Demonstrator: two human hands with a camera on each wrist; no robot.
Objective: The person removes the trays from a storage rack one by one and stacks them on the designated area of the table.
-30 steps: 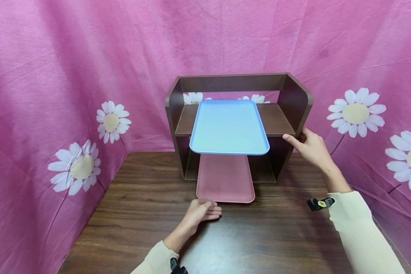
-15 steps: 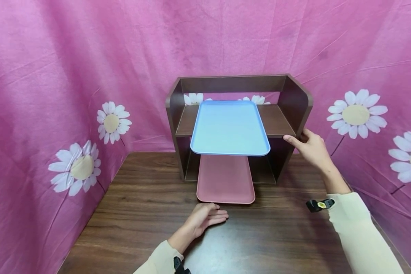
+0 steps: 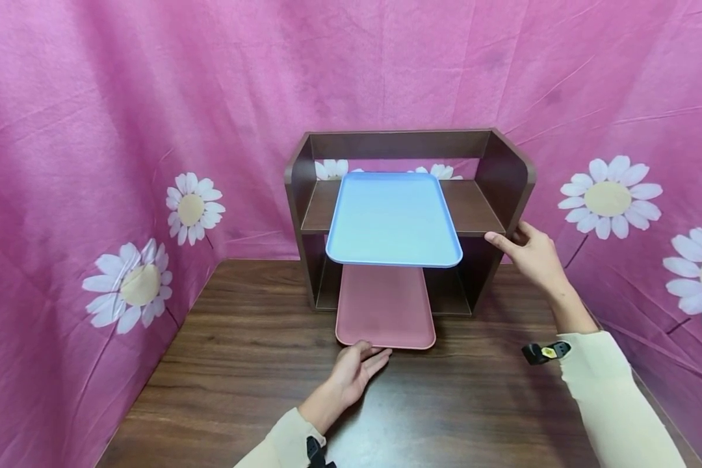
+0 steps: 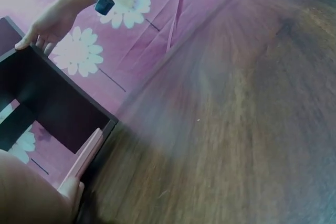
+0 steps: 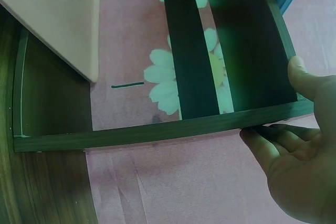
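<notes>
Left grip (image 3: pixel 351 376) just pinched the pink tray (image 3: pixel 385 309), so I reckon it's controllable; right grip (image 3: pixel 532 257) clamps the shelf (image 3: pixel 474 207).

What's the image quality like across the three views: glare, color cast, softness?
Head: mostly sharp, pale glare on the wood-grain tabletop near the bottom center. Left wrist: hazy, tabletop softly smeared toward the upper right, daisy print washed out. Right wrist: green cast on the brown shelf unit, pink tray bleached toward beige.
</notes>
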